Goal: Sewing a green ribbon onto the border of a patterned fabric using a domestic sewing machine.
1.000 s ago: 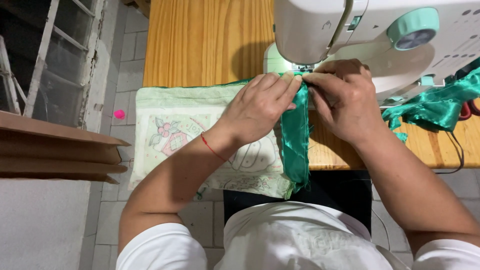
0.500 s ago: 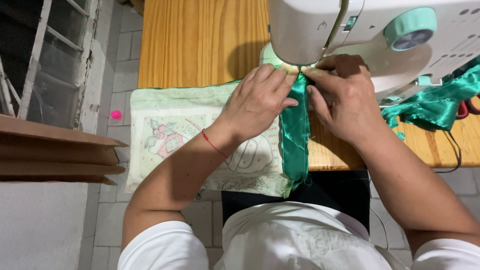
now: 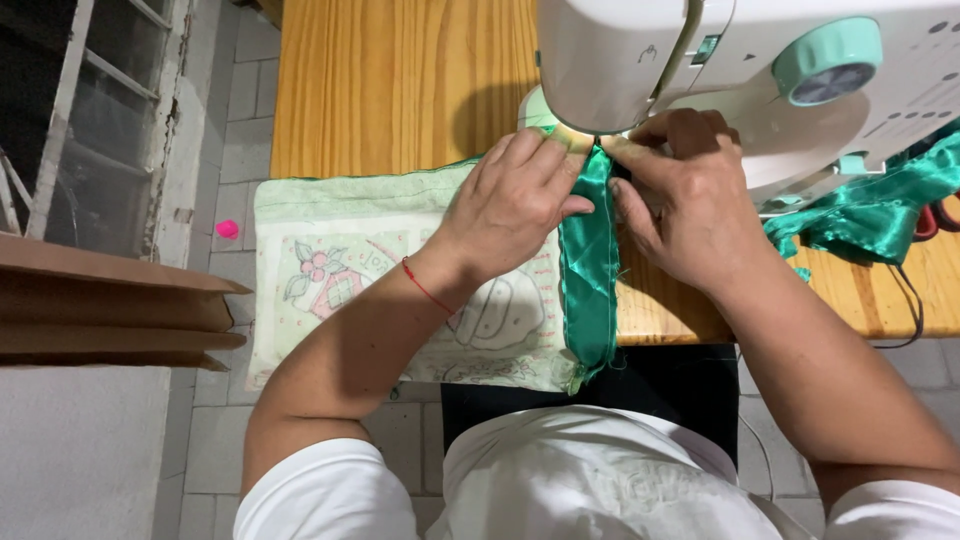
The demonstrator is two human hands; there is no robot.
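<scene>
1. We are pressing our left hand [image 3: 515, 200] flat, fingers close together and stretched out, on the upper end of the shiny green satin strip [image 3: 588, 270]; it is holding the cloth down rather than closing around it.
2. We are pinching the same strip from the other side with our right hand [image 3: 685, 195], thumb and forefinger drawn together on its top edge, the other fingers curled loosely.
3. The fingertips of both hands are meeting just under the head of the white sewing machine with the mint-green dial [image 3: 760, 70]; the needle itself is hidden from us.
4. The satin strip is running from under the machine head towards our body, its lower end hanging over the near edge of the pale wooden table [image 3: 400, 90].
5. The strip is lying along the right edge of the pale green printed cloth panel [image 3: 340, 270], which is spreading out to the left of the machine and drooping off the table.
6. A thin red thread bracelet [image 3: 428, 288] is circling our left wrist.
7. To the right of the machine, a bunched length of green satin [image 3: 870, 205] is lying on the table.
8. Far left of the machine, a small pink object [image 3: 228, 229] is sitting on the grey paving.
</scene>
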